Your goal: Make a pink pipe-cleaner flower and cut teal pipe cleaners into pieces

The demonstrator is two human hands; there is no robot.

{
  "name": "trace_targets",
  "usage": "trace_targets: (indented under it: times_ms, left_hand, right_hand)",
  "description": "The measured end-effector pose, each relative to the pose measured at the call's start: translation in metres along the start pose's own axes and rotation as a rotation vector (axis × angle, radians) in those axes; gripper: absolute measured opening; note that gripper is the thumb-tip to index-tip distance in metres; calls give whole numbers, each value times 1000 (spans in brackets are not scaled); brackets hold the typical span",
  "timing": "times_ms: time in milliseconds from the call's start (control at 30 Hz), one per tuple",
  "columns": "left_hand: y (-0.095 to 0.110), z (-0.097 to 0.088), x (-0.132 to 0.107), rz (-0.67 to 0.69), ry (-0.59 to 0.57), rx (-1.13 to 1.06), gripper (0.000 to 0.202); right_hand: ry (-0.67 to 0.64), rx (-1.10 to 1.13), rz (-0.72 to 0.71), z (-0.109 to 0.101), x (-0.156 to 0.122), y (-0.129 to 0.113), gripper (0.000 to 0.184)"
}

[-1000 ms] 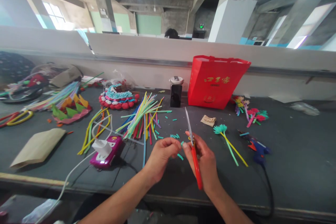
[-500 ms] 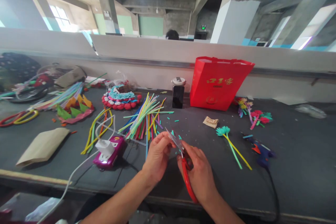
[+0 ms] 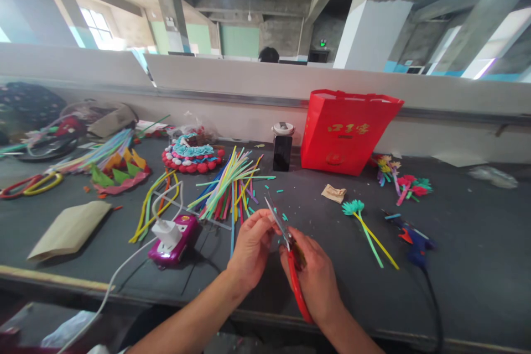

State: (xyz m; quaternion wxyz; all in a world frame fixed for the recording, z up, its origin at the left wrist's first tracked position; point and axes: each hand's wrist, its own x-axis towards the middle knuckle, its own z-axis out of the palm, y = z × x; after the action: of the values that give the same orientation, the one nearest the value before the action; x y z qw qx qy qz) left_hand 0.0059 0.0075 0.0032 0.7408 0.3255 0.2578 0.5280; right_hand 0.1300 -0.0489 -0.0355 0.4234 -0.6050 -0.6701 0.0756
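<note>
My right hand (image 3: pixel 313 271) is wrapped round a pair of red-handled scissors (image 3: pixel 298 290), whose blades point up and left, slightly parted. Close beside the blades, my left hand (image 3: pixel 255 246) is closed in a pinch. What lies between its fingertips is too small to make out. Small teal cut pieces (image 3: pixel 284 217) are scattered on the dark table just past the blades. To the right of my hands lies a teal flower (image 3: pixel 353 208) with green and yellow stems. Beyond my left hand is a pile of coloured pipe-cleaner-like strips (image 3: pixel 226 188).
A glue gun (image 3: pixel 417 243) with a black cord lies at the right. At the left are a purple power strip (image 3: pixel 174 240) with a white plug and a brown paper packet (image 3: pixel 70 229). Behind stand a red bag (image 3: pixel 348 133) and a phone (image 3: pixel 282 153) against a white-lidded container.
The scissor blades have parted a little from nearly closed. Both hands stay in almost the same place, and the view has shifted slightly.
</note>
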Motion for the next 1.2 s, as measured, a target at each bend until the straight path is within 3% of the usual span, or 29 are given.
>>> trace_targets:
  times_ms: [400,633,900,1100,1200]
  left_hand:
    - [0,-1,0,1,-27,-16,11]
    - [1,-1,0,-2,-26,-11,12]
    - [2,-1,0,8,-41,-20,12]
    - [2,-1,1,1,-25,-24,13]
    - [2,-1,1,-8,-9,-11,13]
  right_hand:
    - [-47,115,45,-4,1,-6,29]
    - [-56,166,60,-6,1,-10,14]
    - [-28,185,94,-7,5,-7,19]
    - [43,37,41,-4,3,5,32]
    - [3,11,46,-4,2,3,29]
